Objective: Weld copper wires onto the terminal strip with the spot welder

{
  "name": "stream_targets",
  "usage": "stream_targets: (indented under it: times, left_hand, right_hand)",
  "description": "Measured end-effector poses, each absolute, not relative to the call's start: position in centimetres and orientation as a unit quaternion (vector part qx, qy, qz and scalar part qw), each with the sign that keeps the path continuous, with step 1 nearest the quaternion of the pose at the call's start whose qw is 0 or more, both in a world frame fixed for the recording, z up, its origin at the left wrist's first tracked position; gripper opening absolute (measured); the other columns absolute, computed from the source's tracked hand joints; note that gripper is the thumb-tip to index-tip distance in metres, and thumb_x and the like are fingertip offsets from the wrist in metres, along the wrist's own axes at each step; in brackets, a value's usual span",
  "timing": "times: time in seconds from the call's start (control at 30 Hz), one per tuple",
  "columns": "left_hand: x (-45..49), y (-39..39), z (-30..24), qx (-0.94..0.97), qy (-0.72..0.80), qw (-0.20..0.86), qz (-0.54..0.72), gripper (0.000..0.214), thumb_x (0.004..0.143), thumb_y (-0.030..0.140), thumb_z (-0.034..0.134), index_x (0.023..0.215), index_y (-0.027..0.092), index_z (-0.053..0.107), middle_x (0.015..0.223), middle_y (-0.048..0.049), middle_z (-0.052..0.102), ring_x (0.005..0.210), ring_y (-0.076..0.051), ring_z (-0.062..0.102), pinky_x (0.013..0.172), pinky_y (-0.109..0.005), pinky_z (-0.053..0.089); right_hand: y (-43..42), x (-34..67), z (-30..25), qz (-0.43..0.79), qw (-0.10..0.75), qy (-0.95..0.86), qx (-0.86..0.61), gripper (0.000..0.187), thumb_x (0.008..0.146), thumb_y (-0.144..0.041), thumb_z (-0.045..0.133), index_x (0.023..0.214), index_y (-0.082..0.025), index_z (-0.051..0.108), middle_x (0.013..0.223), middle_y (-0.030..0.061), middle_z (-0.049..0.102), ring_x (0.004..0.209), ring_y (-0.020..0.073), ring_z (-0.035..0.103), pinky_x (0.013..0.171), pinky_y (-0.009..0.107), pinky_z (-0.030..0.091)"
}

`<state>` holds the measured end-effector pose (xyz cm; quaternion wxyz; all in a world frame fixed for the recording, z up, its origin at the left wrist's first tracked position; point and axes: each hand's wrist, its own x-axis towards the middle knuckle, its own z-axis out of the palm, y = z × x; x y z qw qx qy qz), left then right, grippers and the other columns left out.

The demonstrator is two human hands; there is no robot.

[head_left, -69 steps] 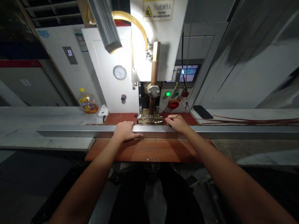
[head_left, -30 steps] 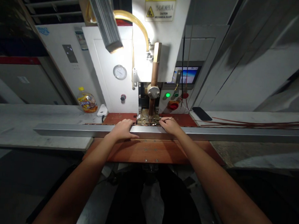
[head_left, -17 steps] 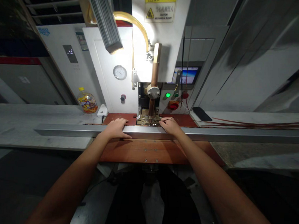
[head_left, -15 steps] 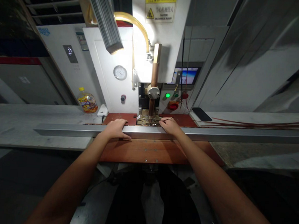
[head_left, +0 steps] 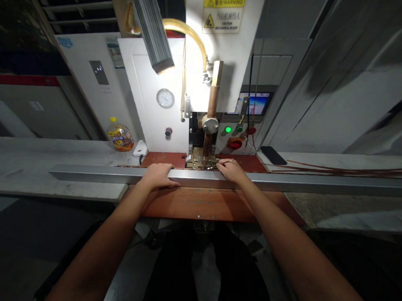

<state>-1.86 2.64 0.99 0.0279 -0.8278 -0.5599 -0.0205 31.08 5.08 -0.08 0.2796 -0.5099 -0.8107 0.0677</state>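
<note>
A long, square-edged grey metal bar (head_left: 199, 179) lies across the front of a bench machine. My left hand (head_left: 159, 175) grips it left of the machine's centre, fingers over the far side and thumb along the near face. Over the bar reaches my right hand (head_left: 232, 170), its fingers pinched together beside a small metal fixture (head_left: 198, 157). A thin sliver shows at those fingers, too small to name. Above the fixture stands a copper-coloured upright rod (head_left: 213, 101) with a round metal clamp (head_left: 210, 124), its lower end coming down to the fixture.
Thin brown rods (head_left: 348, 170) and a black phone (head_left: 273, 155) lie on the right behind the bar. To the left stand a bottle of amber liquid (head_left: 121, 136) and a small white device (head_left: 140, 148). A reddish-brown board (head_left: 184, 203) fronts the machine, which has a lit green button (head_left: 228, 129).
The whole view has shifted slightly, so things appear a little farther right. Both hands keep their places relative to the bar and fixture.
</note>
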Motion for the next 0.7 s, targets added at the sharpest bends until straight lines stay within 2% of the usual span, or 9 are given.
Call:
stream_targets:
  times: [0.43,0.7]
  left_hand:
    - [-1.97,2.81,0.49,-0.823,-0.567,0.029,-0.025,0.094,0.062,0.095,0.053,0.119,0.022,0.068,0.122,-0.0139,0.072,0.108,-0.037,0.067,0.089,-0.043,0.048]
    - [-1.89,2.72,0.59,-0.818,-0.575,0.022,-0.025,0.093,0.061,0.095,0.054,0.120,0.024,0.068,0.123,-0.0127,0.072,0.109,-0.036,0.066,0.089,-0.042,0.048]
  right_hand:
    - [5.38,31.12,-0.30,0.065,0.262,-0.806,-0.526,0.032,0.090,-0.029,0.047,0.067,-0.021,0.069,0.081,0.0068,0.076,0.081,0.0201,0.065,0.080,0.026,0.042]
    - [5.27,31.01,-0.17,0.062,0.252,-0.805,-0.533,0.033,0.091,-0.029,0.046,0.071,-0.021,0.071,0.086,0.0082,0.077,0.086,0.0209,0.067,0.084,0.026,0.042]
